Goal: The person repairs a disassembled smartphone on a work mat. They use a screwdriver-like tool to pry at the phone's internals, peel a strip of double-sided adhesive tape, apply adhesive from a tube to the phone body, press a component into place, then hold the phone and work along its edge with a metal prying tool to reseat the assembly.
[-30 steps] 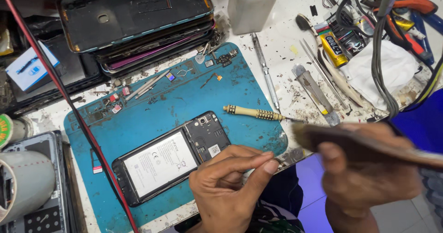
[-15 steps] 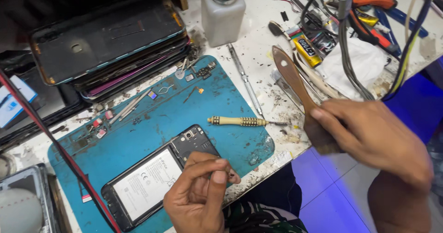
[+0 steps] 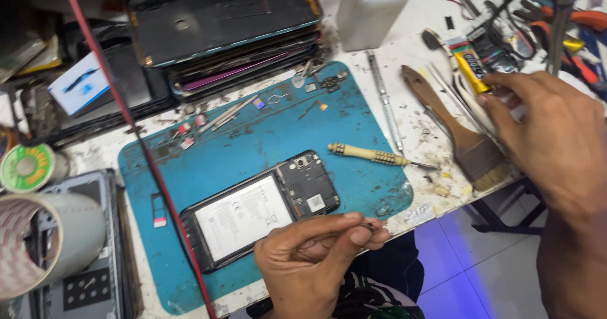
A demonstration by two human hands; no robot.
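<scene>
A blue work mat [image 3: 253,142] covered the bench. On its near part lay an opened phone [image 3: 259,210], back cover off. Off the mat's right edge rested a wooden brush [image 3: 458,132]; the right hand [image 3: 550,135] hovered over it, fingers spread, gripping nothing. At the mat's near edge, the left hand [image 3: 316,256] pinched something too small to identify.

Two bare hands [image 3: 316,262], no sleeves
</scene>
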